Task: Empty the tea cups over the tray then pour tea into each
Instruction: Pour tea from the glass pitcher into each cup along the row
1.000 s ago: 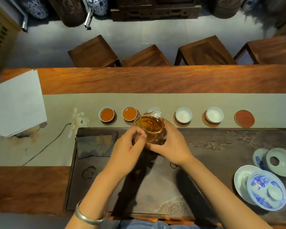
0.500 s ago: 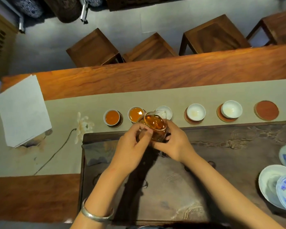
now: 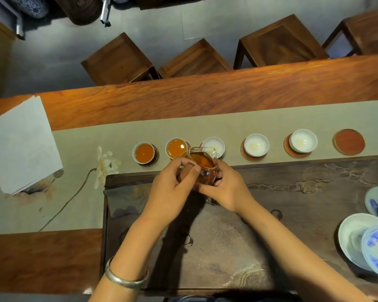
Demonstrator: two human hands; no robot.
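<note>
Both my hands hold a glass pitcher [image 3: 204,165] of amber tea, tipped with its spout over the third white cup [image 3: 214,146]. My left hand [image 3: 172,190] grips its left side, my right hand [image 3: 228,188] its right. Two cups at the left, the first cup [image 3: 143,152] and the second cup [image 3: 176,147], hold orange tea. Farther right, the fourth cup [image 3: 256,144] and the fifth cup [image 3: 303,140] look nearly empty. All stand on round coasters along the far edge of the dark carved tea tray [image 3: 292,192].
A bare red coaster [image 3: 349,141] lies at the row's right end. Blue-and-white porcelain saucer and lid [image 3: 367,245] sit on the tray's right side. A dark cloth [image 3: 127,199] lies on the tray's left; white paper [image 3: 20,144] rests at far left. Wooden stools stand beyond the table.
The pitcher has moved up and forward from above the tray to the third cup and tipped toward it. The view has shifted left and closer.
</note>
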